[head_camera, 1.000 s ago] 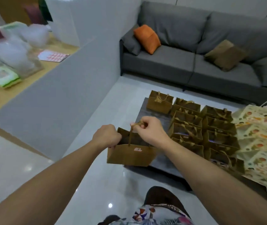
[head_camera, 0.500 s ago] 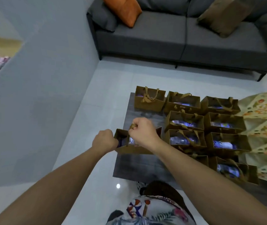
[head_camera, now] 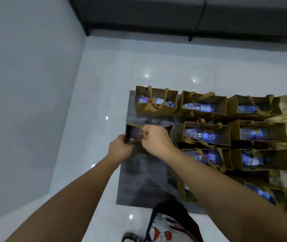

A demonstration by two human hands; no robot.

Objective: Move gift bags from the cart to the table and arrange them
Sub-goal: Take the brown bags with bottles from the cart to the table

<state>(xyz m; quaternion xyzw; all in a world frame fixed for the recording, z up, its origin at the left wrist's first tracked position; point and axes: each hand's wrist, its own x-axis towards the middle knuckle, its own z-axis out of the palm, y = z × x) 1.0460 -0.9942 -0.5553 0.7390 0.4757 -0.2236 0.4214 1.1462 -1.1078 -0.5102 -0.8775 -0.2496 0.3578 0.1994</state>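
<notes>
Both hands (head_camera: 140, 144) on gift bag (head_camera: 169, 131) over table (head_camera: 144, 180)

I am seeing the brown paper gift bag (head_camera: 169, 131) standing upright and open at the left edge of the dark table (head_camera: 144, 182), its ribbon handle (head_camera: 142, 132) lifted. The other brown gift bags (head_camera: 207, 135) are sitting in touching rows to its right, each open and showing a plastic bottle lying inside.

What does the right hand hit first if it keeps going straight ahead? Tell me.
Probably the far-left bag in the back row: the right hand points across bare table toward it, though depth is unclear.
</notes>
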